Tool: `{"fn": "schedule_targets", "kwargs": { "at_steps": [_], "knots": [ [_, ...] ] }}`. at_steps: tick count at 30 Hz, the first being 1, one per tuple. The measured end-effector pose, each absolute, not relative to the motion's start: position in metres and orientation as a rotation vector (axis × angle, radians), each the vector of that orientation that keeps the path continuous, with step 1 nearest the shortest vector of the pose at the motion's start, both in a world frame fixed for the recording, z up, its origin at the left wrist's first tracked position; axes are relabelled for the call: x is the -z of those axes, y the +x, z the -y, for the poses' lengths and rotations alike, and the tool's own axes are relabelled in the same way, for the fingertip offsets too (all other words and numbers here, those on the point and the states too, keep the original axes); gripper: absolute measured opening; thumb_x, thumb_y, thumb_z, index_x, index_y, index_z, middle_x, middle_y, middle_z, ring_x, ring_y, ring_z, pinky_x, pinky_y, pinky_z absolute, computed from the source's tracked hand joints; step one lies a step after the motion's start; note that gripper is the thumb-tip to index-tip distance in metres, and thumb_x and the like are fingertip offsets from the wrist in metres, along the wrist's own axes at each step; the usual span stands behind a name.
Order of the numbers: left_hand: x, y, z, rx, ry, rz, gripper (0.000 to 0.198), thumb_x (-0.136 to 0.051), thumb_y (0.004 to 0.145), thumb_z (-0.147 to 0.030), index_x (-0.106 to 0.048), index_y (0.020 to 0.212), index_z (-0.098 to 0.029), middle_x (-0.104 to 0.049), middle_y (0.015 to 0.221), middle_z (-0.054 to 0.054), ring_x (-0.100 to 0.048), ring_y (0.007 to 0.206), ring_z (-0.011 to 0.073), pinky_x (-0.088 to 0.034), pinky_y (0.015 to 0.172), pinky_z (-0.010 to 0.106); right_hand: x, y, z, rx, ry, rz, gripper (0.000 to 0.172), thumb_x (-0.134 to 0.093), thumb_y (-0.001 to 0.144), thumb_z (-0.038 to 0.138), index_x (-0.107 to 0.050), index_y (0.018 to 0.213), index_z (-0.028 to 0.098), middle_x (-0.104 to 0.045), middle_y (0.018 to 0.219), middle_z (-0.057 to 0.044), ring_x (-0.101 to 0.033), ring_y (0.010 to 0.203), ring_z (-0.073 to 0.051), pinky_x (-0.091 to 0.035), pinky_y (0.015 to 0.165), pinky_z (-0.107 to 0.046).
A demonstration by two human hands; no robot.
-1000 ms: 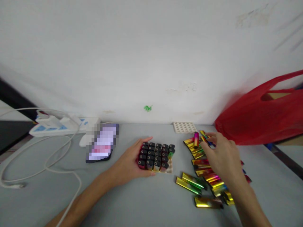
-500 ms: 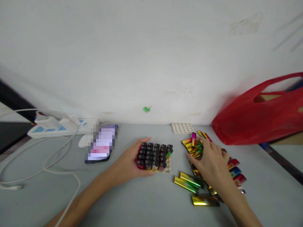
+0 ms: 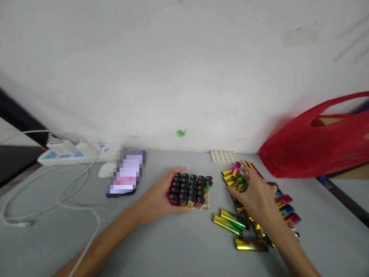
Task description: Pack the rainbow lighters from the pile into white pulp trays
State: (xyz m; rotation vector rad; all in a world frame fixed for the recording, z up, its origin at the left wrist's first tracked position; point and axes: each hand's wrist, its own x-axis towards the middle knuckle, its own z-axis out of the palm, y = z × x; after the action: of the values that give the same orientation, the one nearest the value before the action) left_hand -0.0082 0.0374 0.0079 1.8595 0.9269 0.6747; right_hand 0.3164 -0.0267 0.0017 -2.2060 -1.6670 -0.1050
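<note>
My left hand (image 3: 161, 196) wraps round the left side of a block of lighters (image 3: 188, 188) with black tops. They stand upright in rows in a cream holder tray (image 3: 205, 204), whose bare cells show at the near right corner. Over a loose heap of shiny coloured lighters (image 3: 230, 179) on the right reaches my right hand (image 3: 255, 194). Its thumb and forefinger are apart and curved down at the heap, with no lighter plainly gripped. A magenta-ended lighter (image 3: 236, 168) lies tilted on top beside the forefinger. The other fingertips are partly hidden.
A second cream tray (image 3: 223, 156) lies by the wall. Several lighters (image 3: 250, 244) lie loose nearer me. To the left are a phone (image 3: 127, 173), a power strip (image 3: 80, 152) and a looping white cable (image 3: 57, 206). A red bag (image 3: 305, 142) stands at the right.
The view has shifted slightly. My right hand has moved a little over the heap, and the magenta-ended lighter leans more to the right. My left hand keeps its hold.
</note>
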Motion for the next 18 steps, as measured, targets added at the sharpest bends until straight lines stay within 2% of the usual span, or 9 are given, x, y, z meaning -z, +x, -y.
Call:
{"fn": "schedule_targets", "kwargs": {
  "at_steps": [9, 14, 18],
  "knots": [
    [-0.010, -0.008, -0.036, -0.670, 1.829, -0.927, 0.105, -0.100, 0.071, -0.027, -0.047, 0.162, -0.028, -0.067, 0.153, 0.012, -0.068, 0.137, 0.0384, -0.056, 0.118, 0.054, -0.029, 0.320, 0.029, -0.048, -2.063, 1.474, 0.070, -0.085, 0.075, 0.053, -0.062, 0.134, 0.024, -0.083, 0.120, -0.017, -0.077, 0.115, -0.044, -0.052, 0.096, -0.055],
    [-0.011, -0.008, -0.037, -0.673, 1.880, -0.942, 0.107, -0.102, 0.069, -0.027, -0.048, 0.161, -0.026, -0.066, 0.153, 0.012, -0.067, 0.138, 0.0380, -0.051, 0.122, 0.054, -0.036, 0.297, 0.028, -0.175, -1.845, 1.606, 0.055, -0.086, 0.079, 0.048, -0.065, 0.125, 0.025, -0.081, 0.123, -0.013, -0.077, 0.113, -0.039, -0.054, 0.094, -0.051],
    [-0.008, -0.008, -0.038, -0.682, 1.891, -0.936, 0.107, -0.103, 0.069, -0.028, -0.048, 0.161, -0.026, -0.066, 0.151, 0.012, -0.067, 0.137, 0.0373, -0.050, 0.122, 0.054, -0.027, 0.280, 0.026, -0.220, -1.838, 1.764, 0.054, -0.088, 0.080, 0.036, -0.065, 0.127, 0.025, -0.079, 0.125, -0.012, -0.073, 0.119, -0.042, -0.048, 0.100, -0.059]
  ]
}}
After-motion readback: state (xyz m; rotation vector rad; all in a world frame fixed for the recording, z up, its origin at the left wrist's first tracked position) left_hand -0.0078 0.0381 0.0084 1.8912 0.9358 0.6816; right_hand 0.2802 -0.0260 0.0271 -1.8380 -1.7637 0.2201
